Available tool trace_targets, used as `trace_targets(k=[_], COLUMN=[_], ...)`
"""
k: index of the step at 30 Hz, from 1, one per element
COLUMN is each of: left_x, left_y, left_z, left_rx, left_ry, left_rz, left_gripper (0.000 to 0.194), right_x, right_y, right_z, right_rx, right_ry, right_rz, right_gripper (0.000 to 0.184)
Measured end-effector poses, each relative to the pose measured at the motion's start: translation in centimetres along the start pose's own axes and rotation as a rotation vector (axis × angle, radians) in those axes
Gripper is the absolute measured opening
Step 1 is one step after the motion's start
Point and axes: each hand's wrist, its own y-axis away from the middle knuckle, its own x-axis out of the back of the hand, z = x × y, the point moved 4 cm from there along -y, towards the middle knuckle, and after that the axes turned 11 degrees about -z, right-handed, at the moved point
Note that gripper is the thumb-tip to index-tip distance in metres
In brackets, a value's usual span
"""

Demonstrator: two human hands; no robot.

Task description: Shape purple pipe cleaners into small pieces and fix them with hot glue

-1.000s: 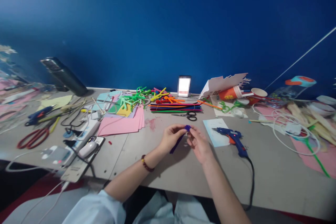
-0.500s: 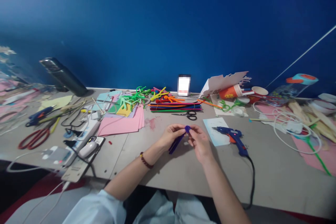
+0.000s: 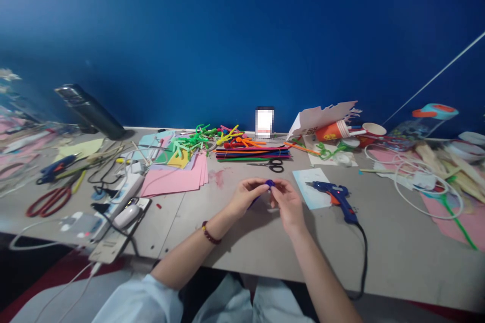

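Head view: the left hand (image 3: 247,197) and right hand (image 3: 290,206) both have a clenched grip, pinching a purple pipe cleaner (image 3: 270,183) between their fingertips — over the surface (image 3: 212,232), with a blue glue gun (image 3: 335,198) just right of the right grip.

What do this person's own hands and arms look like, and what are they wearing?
The left hand and right hand are bare and ungloved. The left wrist wears a dark red beaded bracelet with a golden bead, and that forearm comes out of a loose pale blue sleeve.

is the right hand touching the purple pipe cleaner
Touching. The head view shows the fingertips of the right hand pressed against the small coiled end of the purple pipe cleaner, pinching it from the side.
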Motion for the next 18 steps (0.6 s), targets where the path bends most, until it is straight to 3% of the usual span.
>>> trace_targets(k=[6, 18], left_x=[0.3, 0.8], left_y=[-0.1, -0.3], left_z=[-0.2, 0.3], left_rx=[0.0, -0.018], left_ry=[0.022, -0.086], left_rz=[-0.006, -0.178], left_gripper=[0.028, 0.029], right_x=[-0.1, -0.5], right_y=[0.3, 0.7], right_z=[-0.2, -1.1], right_rx=[0.037, 0.156], right_ry=[0.095, 0.199], right_rz=[-0.046, -0.115], right_gripper=[0.024, 0.018])
